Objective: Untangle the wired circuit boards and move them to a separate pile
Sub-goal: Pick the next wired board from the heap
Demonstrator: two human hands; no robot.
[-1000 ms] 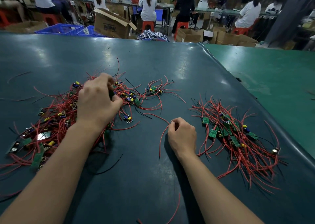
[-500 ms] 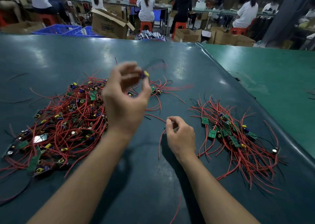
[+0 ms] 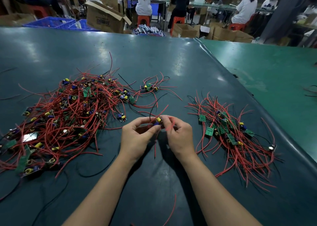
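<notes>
Right now the left hand and right hand meet over the mat, both pinching one board between fingertips, its red wires trailing below. Probably a stray wire still snags the tangle left of the hands, so a hard pull toward the sorted pile on their right could drag others along. Beyond the hands, people sit among boxes.

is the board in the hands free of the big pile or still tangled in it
Free: both hands hold the circuit board apart from the tangled pile.
</notes>
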